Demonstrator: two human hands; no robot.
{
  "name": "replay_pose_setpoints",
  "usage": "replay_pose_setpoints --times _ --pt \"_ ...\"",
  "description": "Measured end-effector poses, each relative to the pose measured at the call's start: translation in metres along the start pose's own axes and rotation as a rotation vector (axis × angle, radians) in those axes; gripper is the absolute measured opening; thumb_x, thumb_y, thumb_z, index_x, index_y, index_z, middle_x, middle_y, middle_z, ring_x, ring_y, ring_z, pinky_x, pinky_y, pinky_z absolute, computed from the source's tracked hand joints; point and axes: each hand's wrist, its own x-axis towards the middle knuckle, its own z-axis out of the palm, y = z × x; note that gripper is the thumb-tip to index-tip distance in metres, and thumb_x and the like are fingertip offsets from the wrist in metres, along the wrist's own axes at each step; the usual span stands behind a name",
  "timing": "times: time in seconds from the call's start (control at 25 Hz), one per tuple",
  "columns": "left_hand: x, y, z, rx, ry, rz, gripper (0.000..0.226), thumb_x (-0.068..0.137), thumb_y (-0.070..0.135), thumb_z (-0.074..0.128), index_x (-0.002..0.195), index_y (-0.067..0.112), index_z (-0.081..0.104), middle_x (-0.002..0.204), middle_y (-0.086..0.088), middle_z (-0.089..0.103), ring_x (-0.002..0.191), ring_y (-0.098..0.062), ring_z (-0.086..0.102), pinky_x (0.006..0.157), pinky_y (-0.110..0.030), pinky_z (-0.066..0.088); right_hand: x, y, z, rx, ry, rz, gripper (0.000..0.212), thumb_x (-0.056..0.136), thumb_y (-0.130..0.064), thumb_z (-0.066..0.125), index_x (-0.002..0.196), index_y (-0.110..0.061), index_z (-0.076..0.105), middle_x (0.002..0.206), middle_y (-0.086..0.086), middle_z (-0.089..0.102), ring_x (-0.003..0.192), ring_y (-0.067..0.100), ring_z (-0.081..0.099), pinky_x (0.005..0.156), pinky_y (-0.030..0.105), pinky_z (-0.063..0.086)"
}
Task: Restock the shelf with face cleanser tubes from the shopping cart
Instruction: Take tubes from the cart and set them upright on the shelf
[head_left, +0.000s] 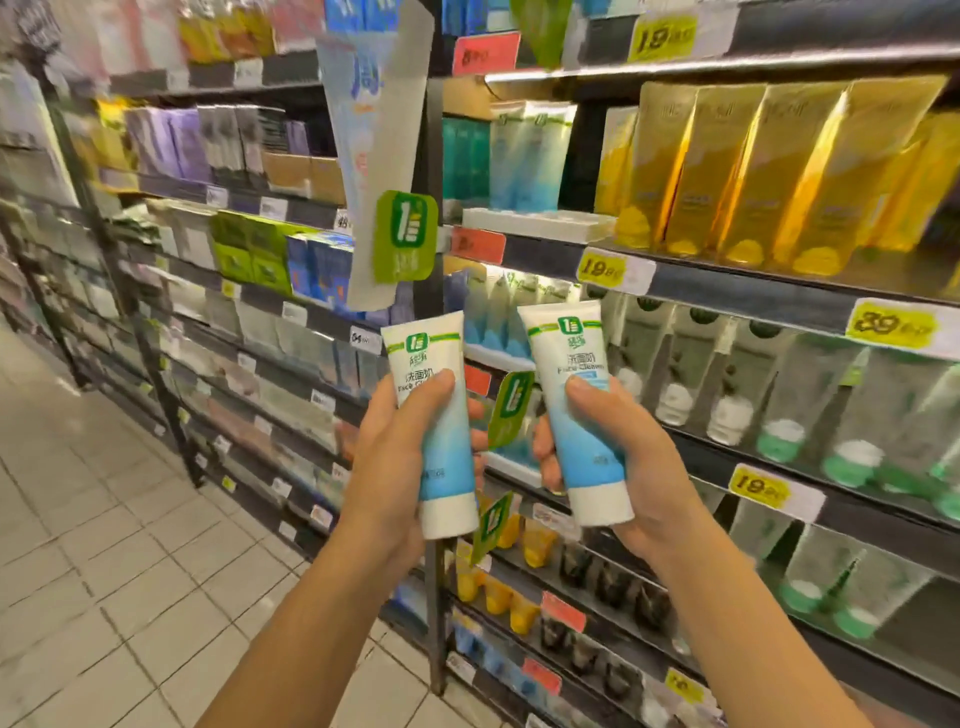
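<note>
I hold two white-and-blue face cleanser tubes upright, caps down, in front of the shelving. My left hand (387, 462) grips the left tube (441, 441) around its middle, thumb across the front. My right hand (631, 457) grips the right tube (584, 426) the same way. Behind them, a shelf (498, 358) holds matching blue tubes (483, 327) on a white tray. More of the same tubes (524, 161) stand one shelf higher. The shopping cart is out of view.
Gold tubes (753, 171) fill the upper right shelf, pale green tubes (810, 410) the rows below. Green brand tags (511, 408) stick out from the black upright post (436, 571). A blue banner (374, 145) hangs there too. Tiled floor (104, 545) lies to the left.
</note>
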Motion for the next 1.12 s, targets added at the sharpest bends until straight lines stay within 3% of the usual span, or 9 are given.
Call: replay_pose_setpoints --times 0.08,0.24,0.44,0.6,0.72,0.84,0.96,1.12 --pt "0.033 0.016 -0.014 -0.011 -0.069 -0.022 0.034 0.073 0.033 0.063 0.102 0.016 0.057 0.074 -0.007 0.063 0.053 -0.018 0.059 0.047 -0.027 0.050 0.029 0.001 0.016 -0.025 0.096 -0.067 0.030 0.077 -0.028 0.060 0.100 -0.009 0.057 0.065 0.009 0.061 0.048 0.018 0.057 0.046 0.025 0.050" --pt "0.089 0.035 -0.034 -0.025 -0.208 -0.070 0.041 0.074 0.031 0.063 0.109 0.011 0.056 0.077 -0.009 0.065 0.057 -0.018 0.061 0.052 -0.029 0.053 0.077 0.001 0.039 -0.125 0.321 -0.259 0.022 0.076 -0.031 0.062 0.098 -0.026 0.066 0.075 -0.009 0.069 0.063 0.004 0.065 0.052 0.019 0.050" --pt "0.129 0.044 -0.038 -0.055 -0.275 -0.100 0.043 0.073 0.030 0.062 0.110 0.011 0.056 0.076 -0.007 0.069 0.055 -0.015 0.062 0.050 -0.027 0.055 0.139 -0.027 0.047 -0.256 0.441 -0.399 0.019 0.087 -0.029 0.063 0.106 -0.027 0.060 0.096 -0.007 0.071 0.084 0.008 0.068 0.068 0.023 0.055" --pt "0.153 0.047 -0.038 -0.103 -0.263 -0.109 0.036 0.073 0.028 0.062 0.105 0.012 0.058 0.075 -0.008 0.069 0.054 -0.014 0.063 0.046 -0.026 0.053 0.196 -0.054 0.043 -0.491 0.474 -0.440 0.021 0.084 -0.028 0.068 0.100 -0.033 0.056 0.097 -0.014 0.068 0.086 0.001 0.067 0.065 0.019 0.055" --pt "0.167 0.046 -0.040 -0.100 -0.258 -0.111 0.038 0.073 0.029 0.063 0.106 0.011 0.058 0.079 -0.009 0.070 0.057 -0.015 0.064 0.047 -0.027 0.054 0.240 -0.067 0.039 -0.610 0.551 -0.532 0.030 0.082 -0.023 0.071 0.107 -0.024 0.054 0.109 -0.005 0.066 0.096 0.006 0.064 0.077 0.022 0.056" --pt "0.176 0.044 -0.041 -0.083 -0.246 -0.104 0.040 0.072 0.032 0.064 0.107 0.013 0.059 0.081 -0.009 0.070 0.060 -0.016 0.065 0.050 -0.027 0.055 0.272 -0.068 0.034 -0.771 0.599 -0.637 0.036 0.080 -0.021 0.073 0.110 -0.018 0.054 0.105 -0.007 0.063 0.088 -0.003 0.059 0.071 0.009 0.050" --pt "0.183 0.041 -0.042 -0.089 -0.237 -0.106 0.042 0.071 0.032 0.064 0.108 0.012 0.060 0.081 -0.011 0.070 0.060 -0.017 0.065 0.051 -0.028 0.055 0.296 -0.063 0.025 -0.934 0.600 -0.657 0.045 0.078 -0.023 0.074 0.118 -0.011 0.055 0.116 0.003 0.064 0.097 0.009 0.058 0.069 0.007 0.046" --pt "0.188 0.038 -0.044 -0.092 -0.235 -0.115 0.045 0.068 0.033 0.066 0.108 0.013 0.060 0.084 -0.012 0.071 0.062 -0.018 0.066 0.053 -0.030 0.056 0.315 -0.058 0.014 -1.061 0.558 -0.649 0.049 0.080 -0.028 0.072 0.122 -0.011 0.053 0.121 0.004 0.063 0.100 0.013 0.059 0.065 0.005 0.044"
